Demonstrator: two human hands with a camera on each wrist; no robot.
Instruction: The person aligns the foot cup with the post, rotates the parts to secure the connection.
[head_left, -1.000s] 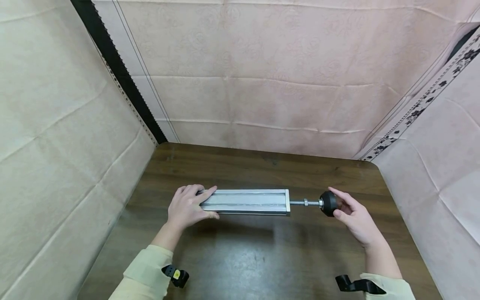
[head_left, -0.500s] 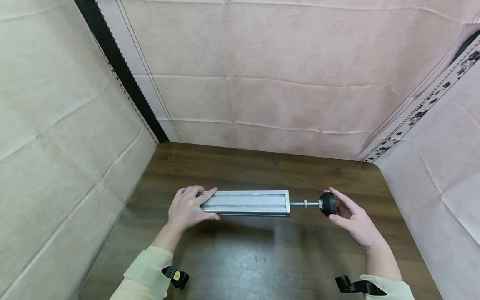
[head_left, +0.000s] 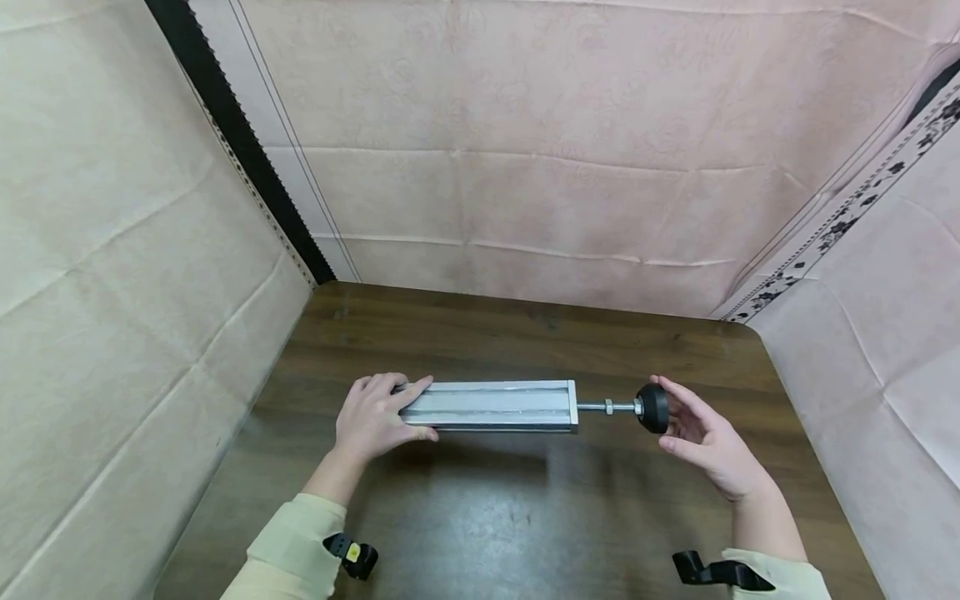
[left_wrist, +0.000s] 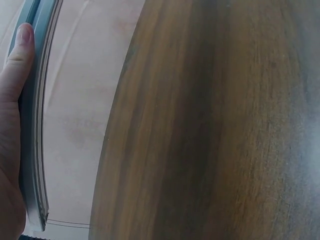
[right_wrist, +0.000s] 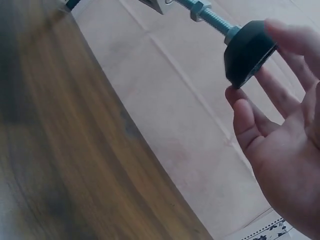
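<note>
My left hand (head_left: 373, 417) grips the left end of a silver aluminium profile (head_left: 495, 407), thumb along the near side. The profile is held level above the table, its far face hidden. From its right end plate sticks out a threaded rod (right_wrist: 215, 20) with a hex nut (right_wrist: 200, 10) on it. A black round levelling foot (right_wrist: 247, 52) sits on the rod's outer end. Around the foot's rim, my right hand (head_left: 705, 437) has its fingers loosely spread, one fingertip touching the upper edge. The right thumb (right_wrist: 246, 122) stands off the foot.
Below the hands lies a brown wood-grain table (head_left: 480, 517) with a shiny patch. Pale cloth walls (head_left: 525, 167) rise behind it and at both sides. Black wrist mounts (head_left: 358, 557) show on the sleeves.
The right thumb has come away from the foot, and the right fingers have loosened and spread. The profile and foot have shifted very slightly left at the end; the left hand keeps its grip.
</note>
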